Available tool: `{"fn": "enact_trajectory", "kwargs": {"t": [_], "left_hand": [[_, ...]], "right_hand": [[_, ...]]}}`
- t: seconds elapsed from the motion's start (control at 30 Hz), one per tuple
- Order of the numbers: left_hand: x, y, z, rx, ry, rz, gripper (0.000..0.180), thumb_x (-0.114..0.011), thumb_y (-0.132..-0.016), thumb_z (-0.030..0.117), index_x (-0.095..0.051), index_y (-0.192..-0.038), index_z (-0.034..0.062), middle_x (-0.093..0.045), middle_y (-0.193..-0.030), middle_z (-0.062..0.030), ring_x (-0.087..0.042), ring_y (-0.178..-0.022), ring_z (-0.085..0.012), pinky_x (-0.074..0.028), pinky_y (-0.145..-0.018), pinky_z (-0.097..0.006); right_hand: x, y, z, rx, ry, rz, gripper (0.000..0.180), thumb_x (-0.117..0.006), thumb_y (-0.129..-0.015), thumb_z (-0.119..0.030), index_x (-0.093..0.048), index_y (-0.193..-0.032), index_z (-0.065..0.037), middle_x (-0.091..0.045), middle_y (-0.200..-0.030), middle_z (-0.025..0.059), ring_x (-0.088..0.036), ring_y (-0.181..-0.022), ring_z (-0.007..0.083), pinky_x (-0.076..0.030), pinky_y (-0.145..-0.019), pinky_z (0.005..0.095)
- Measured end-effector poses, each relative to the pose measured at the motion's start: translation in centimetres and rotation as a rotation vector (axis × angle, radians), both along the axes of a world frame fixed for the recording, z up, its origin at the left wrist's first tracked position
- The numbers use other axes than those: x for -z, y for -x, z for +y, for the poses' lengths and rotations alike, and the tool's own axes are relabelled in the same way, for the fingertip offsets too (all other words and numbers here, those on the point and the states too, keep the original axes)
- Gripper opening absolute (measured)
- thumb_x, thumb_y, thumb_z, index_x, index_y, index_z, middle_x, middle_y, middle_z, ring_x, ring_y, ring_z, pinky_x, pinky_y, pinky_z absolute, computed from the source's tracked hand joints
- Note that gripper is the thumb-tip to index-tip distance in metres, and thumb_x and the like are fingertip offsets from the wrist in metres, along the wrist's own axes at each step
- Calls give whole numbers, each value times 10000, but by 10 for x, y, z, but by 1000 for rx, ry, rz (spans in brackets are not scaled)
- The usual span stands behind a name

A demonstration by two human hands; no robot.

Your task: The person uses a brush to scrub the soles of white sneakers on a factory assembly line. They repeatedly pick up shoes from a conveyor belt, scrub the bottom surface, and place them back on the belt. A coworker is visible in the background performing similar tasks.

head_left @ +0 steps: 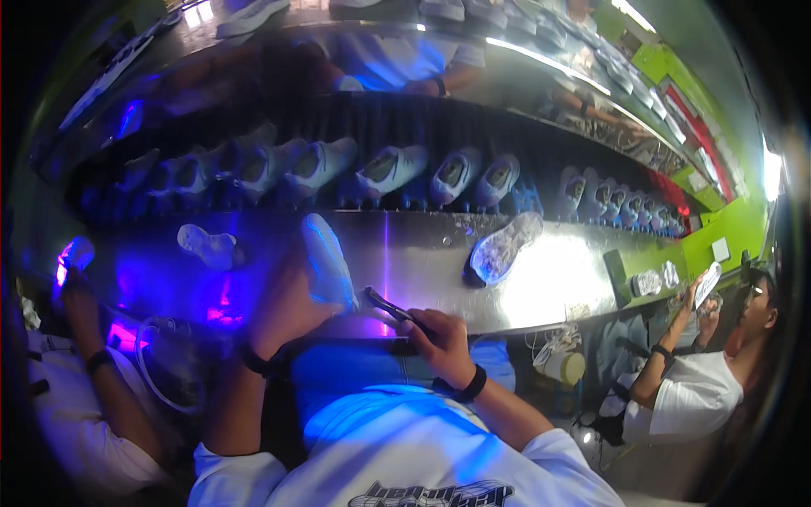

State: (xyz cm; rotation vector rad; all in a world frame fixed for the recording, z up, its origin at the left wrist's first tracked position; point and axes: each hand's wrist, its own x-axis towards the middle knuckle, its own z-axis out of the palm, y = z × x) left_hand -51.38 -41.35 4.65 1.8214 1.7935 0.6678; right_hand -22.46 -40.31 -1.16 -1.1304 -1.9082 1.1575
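My left hand (291,308) is closed on the lower end of a pale shoe (328,258), tipped up over the metal bench. A blue line glows along the shoe's edge. In my right hand (441,345) is a slim dark tool (387,305), its tip pointing toward the shoe but apart from it; its exact kind is unclear. A white shoe sole (207,246) lies on the bench to the left. Another sole (507,248), with a blue-lit rim, rests near the far edge to the right. The fingertips of my left hand are partly hidden.
Beyond the metal bench (422,241), several shoes (391,171) stand in a row on a dark conveyor. Co-workers hold pieces at the far left and right. A cream-coloured container (564,367) with cords is below the bench edge. Purple light falls on the left side.
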Motion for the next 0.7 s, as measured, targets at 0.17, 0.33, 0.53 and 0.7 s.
{"fn": "enact_trajectory", "kwargs": {"t": [0.17,0.33,0.53,0.7], "left_hand": [[29,18,-10,-143,53,-312,1184,-928,-753,162,-165,-1631,-59,-424,-1594,-257,-467,-1461,-342,-387,-1194,-432],[48,1,-33,-149,-9,-793,984,-815,-888,142,-203,-1636,-43,-465,-1524,-131,-457,-1383,-215,-398,-1152,-378],[9,-18,-60,-131,90,-884,852,-758,-944,204,-299,-1622,-32,-486,-1412,-63,-454,-1286,-169,-379,-1141,-344],[-5,-15,-62,-32,186,-890,824,-758,-942,213,-337,-1606,-31,-507,-1367,-61,-467,-1279,-177,-361,-1150,-345]], "right_hand": [[-29,-5,-2,68,230,-19,293,-718,-999,-228,-757,-1128,32,-661,-729,87,-582,-635,110,-443,-577,307],[-68,1,2,67,146,40,258,-713,-992,-208,-753,-1094,26,-685,-759,161,-621,-620,185,-471,-585,337],[-78,6,3,-22,16,-71,246,-711,-989,-161,-741,-1084,65,-668,-744,113,-601,-644,141,-452,-593,312],[-76,-3,-6,-14,-106,-47,191,-722,-953,-128,-748,-1049,36,-634,-706,146,-593,-578,235,-434,-550,359]]}}
